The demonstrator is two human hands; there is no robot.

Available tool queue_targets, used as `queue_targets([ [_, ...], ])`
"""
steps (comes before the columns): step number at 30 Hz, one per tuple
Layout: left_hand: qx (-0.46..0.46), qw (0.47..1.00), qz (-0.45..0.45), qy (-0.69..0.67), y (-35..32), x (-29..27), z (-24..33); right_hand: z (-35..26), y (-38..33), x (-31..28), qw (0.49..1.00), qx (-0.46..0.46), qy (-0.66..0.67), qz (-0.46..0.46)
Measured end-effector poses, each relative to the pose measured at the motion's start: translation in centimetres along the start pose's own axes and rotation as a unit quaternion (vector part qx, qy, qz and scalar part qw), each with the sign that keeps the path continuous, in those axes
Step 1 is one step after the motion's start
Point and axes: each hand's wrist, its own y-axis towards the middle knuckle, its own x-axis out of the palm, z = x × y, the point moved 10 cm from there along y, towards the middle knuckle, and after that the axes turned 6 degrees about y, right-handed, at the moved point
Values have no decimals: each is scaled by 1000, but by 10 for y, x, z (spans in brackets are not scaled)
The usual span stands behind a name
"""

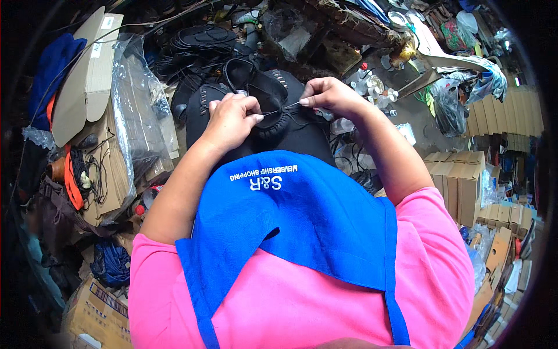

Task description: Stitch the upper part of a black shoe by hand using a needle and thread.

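Note:
A black shoe upper [273,102] with stitched edges lies on my lap, above a blue apron [290,215] worn over a pink shirt. My left hand [232,116] presses down on the shoe upper and pinches a thin thread [279,110] at its edge. My right hand [328,96] is closed on the other end of that thread, held just to the right of the shoe, and may also hold a needle, too small to tell. The thread runs taut between the two hands.
A pile of black shoe soles [197,43] lies beyond the shoe. Flat cardboard [87,75] and clear plastic bags [136,99] stand at the left. Stacked small cardboard boxes [459,180] fill the right. Small bottles [375,87] sit on the grey floor.

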Motion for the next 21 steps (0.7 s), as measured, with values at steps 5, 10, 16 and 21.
queue_targets([
  [5,-19,999,-26,-26,0,4,4,-5,-6,12,996,-82,41,-22],
  [10,-57,993,-89,-51,3,19,4,6,-18,11,995,-92,-21,20],
  [16,-2,999,-44,-5,3,14,16,-35,-44,-1,989,-134,-20,57],
  [21,45,997,-43,48,5,9,32,-63,-32,-35,885,-224,-342,224],
])
